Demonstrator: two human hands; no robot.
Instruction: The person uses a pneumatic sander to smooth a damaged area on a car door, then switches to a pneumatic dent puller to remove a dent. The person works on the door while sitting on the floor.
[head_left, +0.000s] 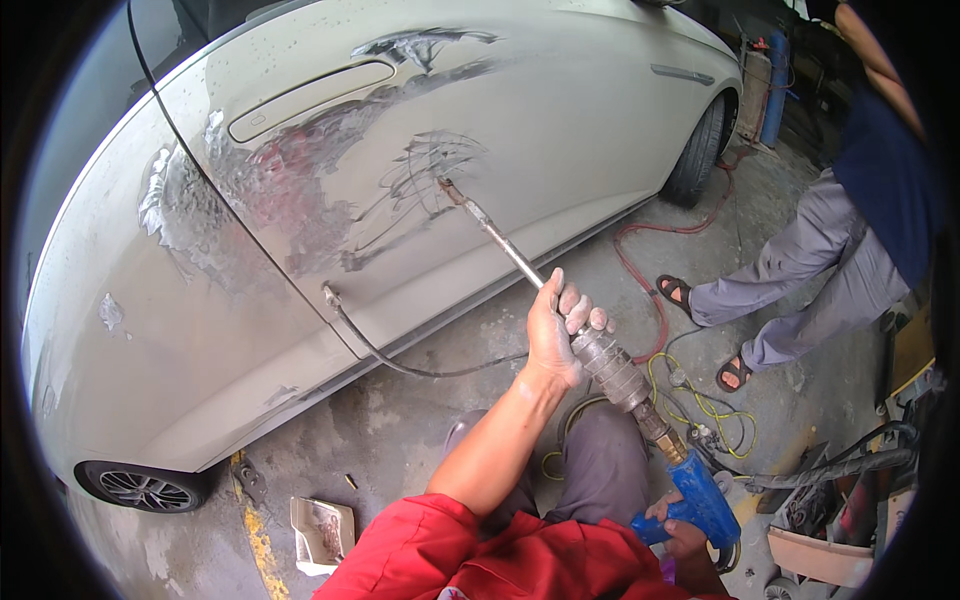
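Observation:
My left hand (553, 330) is wrapped around the steel rod (508, 247) of a slide-hammer dent puller, at the front of its sliding weight (613, 367). My right hand (681, 531) grips the handle of the blue welding gun (701, 495) at the rod's rear end. The rod's tip (448, 184) is at the pale car door (555, 150), amid dark scribbled marks; I cannot tell whether it touches. Left of it, a sanded patch (281, 176) shows grey and red under the flush door handle (311, 101). A cable's metal end (331, 295) sits against the lower door.
A person (817, 247) in grey trousers and sandals stands at the right. A red hose (637, 229) and a yellow cable (701, 397) cross the concrete floor. A small open box (324, 536) lies lower left, a cluttered tool cart (821, 555) lower right. Gas cylinders (775, 90) stand beyond the wheel.

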